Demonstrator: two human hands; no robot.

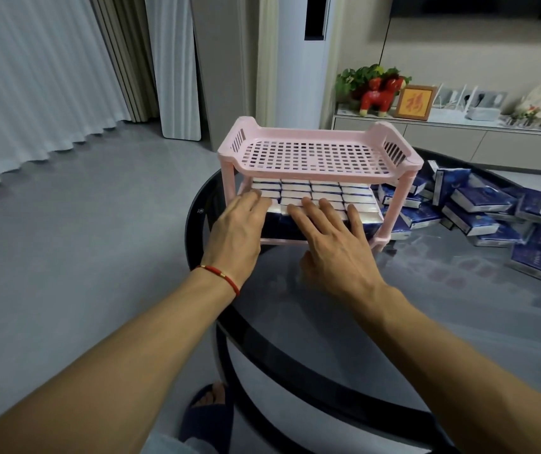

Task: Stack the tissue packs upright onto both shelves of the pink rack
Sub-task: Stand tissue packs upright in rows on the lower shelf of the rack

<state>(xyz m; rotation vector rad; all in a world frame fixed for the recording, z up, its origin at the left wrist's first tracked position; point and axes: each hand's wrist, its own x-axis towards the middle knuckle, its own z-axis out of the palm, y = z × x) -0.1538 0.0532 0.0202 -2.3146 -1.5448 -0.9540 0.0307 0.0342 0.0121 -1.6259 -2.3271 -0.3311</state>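
Two hands lie flat on the front row of tissue packs (311, 196) standing upright in the lower shelf of the pink rack (318, 158). Left hand (238, 231) at the left end, right hand (334, 244) right of centre; fingers straight, gripping nothing. Upper shelf bare. Rack sits near the left rim of the dark glass table (328, 322). Loose tissue packs (485, 208) piled to its right; bare glass in front.

Top shelf (318, 155) lies bare; loose packs (478, 208) crowd the table (328, 309) right of the rack (397, 204)
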